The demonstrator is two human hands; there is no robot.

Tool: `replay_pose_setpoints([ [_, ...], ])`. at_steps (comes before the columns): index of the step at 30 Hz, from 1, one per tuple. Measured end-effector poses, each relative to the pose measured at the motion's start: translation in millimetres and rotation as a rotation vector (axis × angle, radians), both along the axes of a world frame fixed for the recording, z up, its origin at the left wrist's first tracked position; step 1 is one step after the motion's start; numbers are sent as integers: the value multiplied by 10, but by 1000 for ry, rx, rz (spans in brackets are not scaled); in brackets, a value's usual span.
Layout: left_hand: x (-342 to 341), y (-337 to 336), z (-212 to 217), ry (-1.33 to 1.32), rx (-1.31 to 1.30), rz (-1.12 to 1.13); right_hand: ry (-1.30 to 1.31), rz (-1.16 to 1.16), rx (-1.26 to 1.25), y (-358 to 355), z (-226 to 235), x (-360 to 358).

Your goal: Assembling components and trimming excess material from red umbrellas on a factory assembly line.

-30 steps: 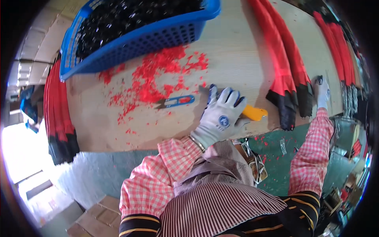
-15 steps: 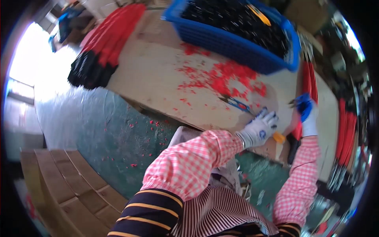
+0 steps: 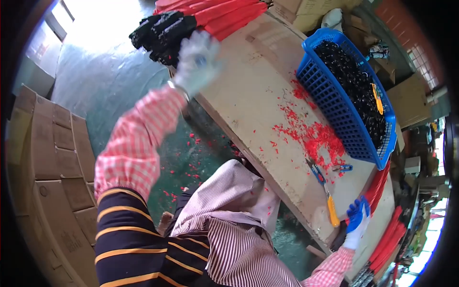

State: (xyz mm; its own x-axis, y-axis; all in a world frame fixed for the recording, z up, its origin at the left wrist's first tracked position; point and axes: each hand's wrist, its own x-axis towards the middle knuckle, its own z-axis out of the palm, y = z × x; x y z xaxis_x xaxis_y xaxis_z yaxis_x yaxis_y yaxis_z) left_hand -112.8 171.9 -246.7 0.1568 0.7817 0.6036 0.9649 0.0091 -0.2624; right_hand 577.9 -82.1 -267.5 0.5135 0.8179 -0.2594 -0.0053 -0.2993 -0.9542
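The left hand [image 3: 198,62], in a white glove and blurred, has its fingers spread wide with nothing seen in them; it is at the black ends of a thick red bundle [image 3: 227,16] lying across the upper-left end of a pale table [image 3: 248,115], though I cannot tell whether they touch. The right hand [image 3: 357,220], its glove blue on the palm side, has loosely bent fingers beside a narrower red bundle [image 3: 381,184] at the table's right; whether it grips anything, I cannot tell. Just left of it lies a yellow-handled tool [image 3: 332,210], near blue-handled snips [image 3: 317,174] and a smaller blue tool [image 3: 345,168]. Red scraps [image 3: 322,141] spread beside a blue basket [image 3: 330,103] filled with shiny black pieces [image 3: 351,76], a yellow cutter [image 3: 377,99] resting on top. Farther right are more red bundles [image 3: 389,234]. Pink checked sleeves [image 3: 129,143] cover the forearms, and brown cartons [image 3: 64,138] stand left on a green floor [image 3: 107,110].
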Motion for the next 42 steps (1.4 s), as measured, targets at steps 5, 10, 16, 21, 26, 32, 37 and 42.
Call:
replay_pose_setpoints([
  [5,-545,835,18,-233,-569,384,74,-55,4,-242,-219,-446],
  [10,-1037,1188,-473,-121,-366,175,51,-35,43,-555,-173,-994],
  [16,-1408,499,-546,-1345,-630,-772,144,64,107,-801,156,-1444],
  [21,-679,-985,-146,-1951,-952,-896,131,233,157,-968,602,-1891],
  [26,-904,-2546,85,-2282,-1416,-930,54,662,484,-705,813,-2598],
  [32,-286,-4267,137,-1414,-1137,-604,778,905,444,-1103,1241,-2662],
  [37,350,-3818,685,-1093,-1906,-523,1306,629,342,-1532,593,-3169],
  [42,1801,-2986,966,-1622,-1531,-1206,803,932,347,-1712,-148,-3589],
])
